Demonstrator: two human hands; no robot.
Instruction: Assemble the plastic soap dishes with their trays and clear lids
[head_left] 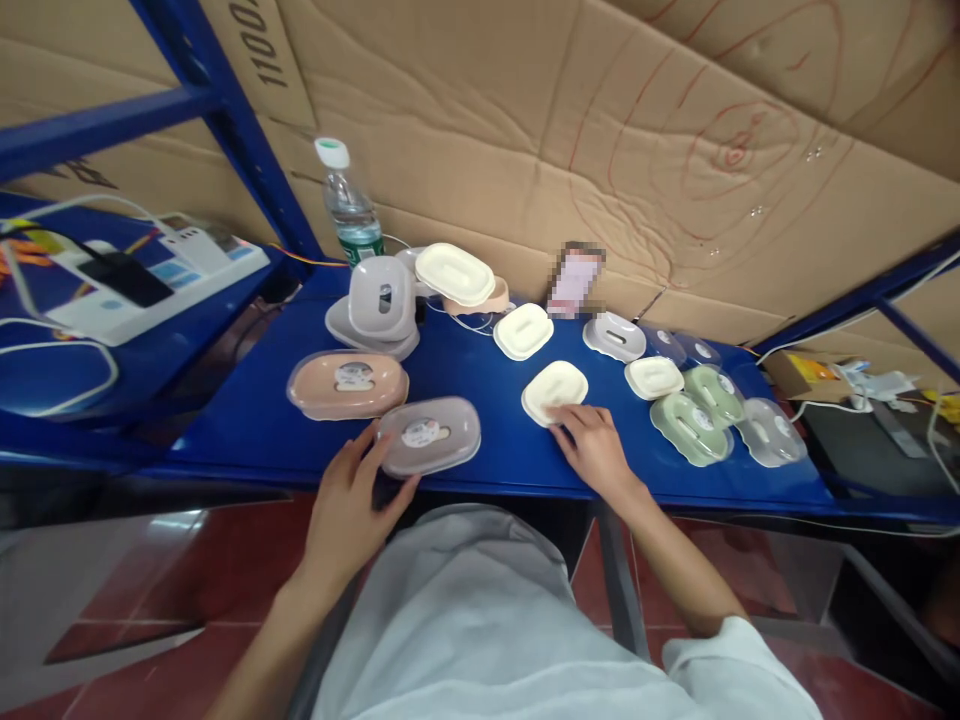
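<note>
My left hand [349,510] grips the left end of a grey soap box [450,428] with a clear lid and a round sticker, thumb at its front edge. Beside it lies a pink soap box [315,383], also under a clear lid. My right hand [596,455] has its fingers on the front edge of a cream soap dish part [559,385]; the fingertips are partly hidden, so I cannot tell how firmly they hold. Another cream part [523,330] lies just behind, and a third cream part [654,377] is to the right.
Grey dishes [379,295] are stacked at the back left, near a water bottle [352,210]. A phone [576,280] leans on the cardboard wall [465,120]. Green soap boxes [690,428] and a clear-lidded grey one [772,433] stand right on the blue table [480,485].
</note>
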